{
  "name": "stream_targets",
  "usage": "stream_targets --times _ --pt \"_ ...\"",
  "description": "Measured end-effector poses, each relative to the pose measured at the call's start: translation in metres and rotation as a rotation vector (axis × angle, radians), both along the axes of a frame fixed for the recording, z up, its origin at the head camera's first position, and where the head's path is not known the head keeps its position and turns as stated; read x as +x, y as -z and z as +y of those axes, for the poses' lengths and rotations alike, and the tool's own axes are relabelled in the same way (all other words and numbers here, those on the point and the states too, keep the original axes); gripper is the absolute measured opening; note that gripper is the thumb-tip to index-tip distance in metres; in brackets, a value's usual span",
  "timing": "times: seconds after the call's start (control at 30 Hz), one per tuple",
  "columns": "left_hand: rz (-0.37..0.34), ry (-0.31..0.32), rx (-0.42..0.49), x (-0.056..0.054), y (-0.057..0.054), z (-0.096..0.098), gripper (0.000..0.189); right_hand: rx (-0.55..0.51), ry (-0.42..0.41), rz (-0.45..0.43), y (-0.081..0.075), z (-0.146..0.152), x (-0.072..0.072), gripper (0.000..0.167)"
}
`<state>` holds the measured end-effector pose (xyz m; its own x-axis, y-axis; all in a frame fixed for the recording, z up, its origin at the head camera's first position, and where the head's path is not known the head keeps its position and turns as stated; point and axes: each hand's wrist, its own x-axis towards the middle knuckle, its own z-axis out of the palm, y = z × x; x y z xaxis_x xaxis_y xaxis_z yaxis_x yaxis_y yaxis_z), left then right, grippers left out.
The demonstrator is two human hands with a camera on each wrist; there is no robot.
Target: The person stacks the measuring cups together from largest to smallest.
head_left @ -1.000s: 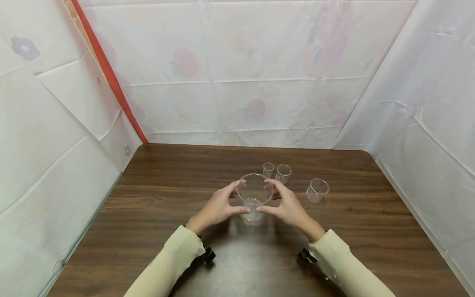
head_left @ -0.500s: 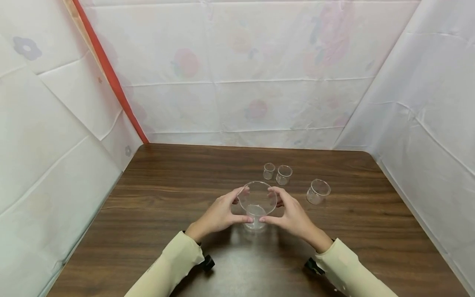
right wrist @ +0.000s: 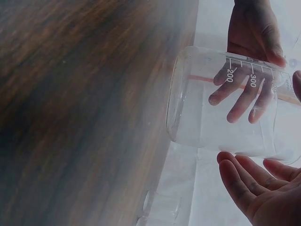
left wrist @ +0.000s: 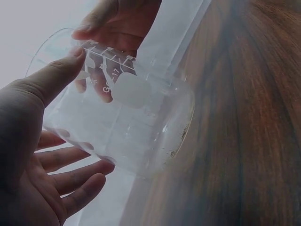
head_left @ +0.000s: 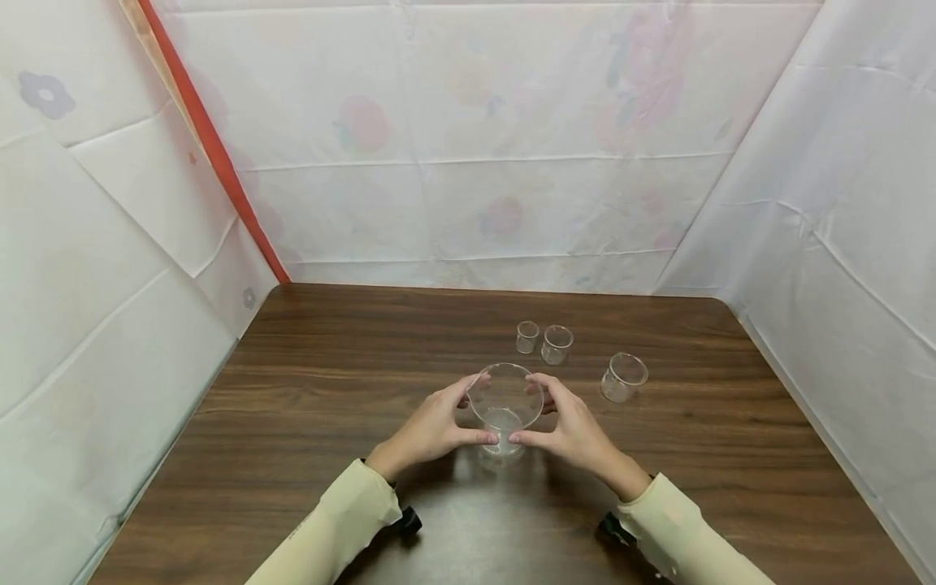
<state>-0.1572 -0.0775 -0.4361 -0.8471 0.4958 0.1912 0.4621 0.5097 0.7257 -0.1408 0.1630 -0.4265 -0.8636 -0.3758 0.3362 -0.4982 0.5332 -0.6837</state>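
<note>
A large clear glass beaker (head_left: 504,396) is gripped between both hands near the middle of the wooden table. The left hand (head_left: 433,422) holds its left side, thumb at the near wall and fingers round the far side. On the opposite side the right hand (head_left: 574,424) holds it the same way, the two thumb tips close together. White graduations and a blank white patch mark the beaker's wall (left wrist: 131,89) in the left wrist view. The numbers 200 and 300 show on the beaker (right wrist: 211,117) in the right wrist view. Whether its base touches the table is unclear.
Behind the hands stand three smaller glass beakers: a smallest beaker (head_left: 527,338), a small beaker (head_left: 557,346) beside it, and a medium beaker (head_left: 624,379) farther right. White sheets (head_left: 468,146) enclose the back and sides of the brown table (head_left: 329,341).
Both hands have brought the large beaker a little toward the person, mostly in the first half second. The smaller beakers have stayed in place.
</note>
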Motion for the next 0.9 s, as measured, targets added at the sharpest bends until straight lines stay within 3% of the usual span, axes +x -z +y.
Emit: stream_targets --times 0.33,0.9 --pt "-0.031 0.001 -0.001 -0.001 0.006 0.001 0.086 0.021 -0.008 0.006 0.007 0.001 -0.002 0.080" --pt "-0.072 0.043 -0.012 -0.009 0.012 -0.001 0.089 0.014 -0.002 -0.056 0.012 -0.001 -0.002 0.079"
